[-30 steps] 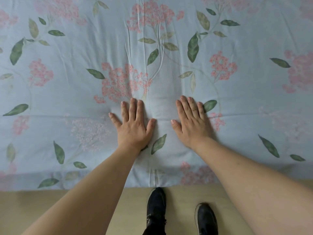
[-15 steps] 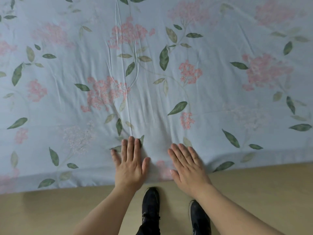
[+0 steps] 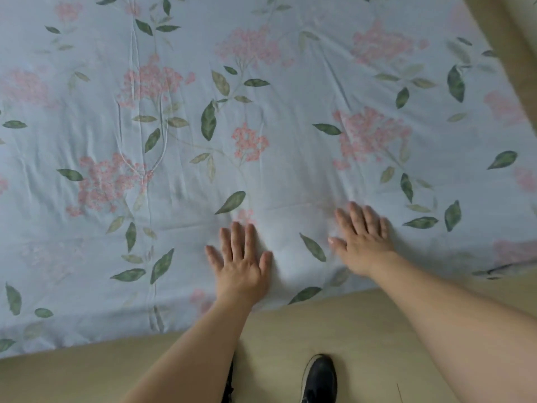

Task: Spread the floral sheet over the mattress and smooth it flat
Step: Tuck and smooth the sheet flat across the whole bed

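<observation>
Near the bed's edge, both palms lie flat on the floral sheet [image 3: 261, 175], which covers the mattress to its near edge. Left hand [image 3: 239, 261] and right hand [image 3: 363, 237] have their fingers loosely spread, gripping nothing. They've slid back up from the edge and moved apart, so the near centre looks smooth. Long creases [image 3: 136, 117] remain far left.

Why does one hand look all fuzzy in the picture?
In the head view, the right hand is smeared by motion blur; the left hand looks sharper; the floral sheet is softly, evenly lit with no glare; the wide lens bends the bed's edge.
</observation>
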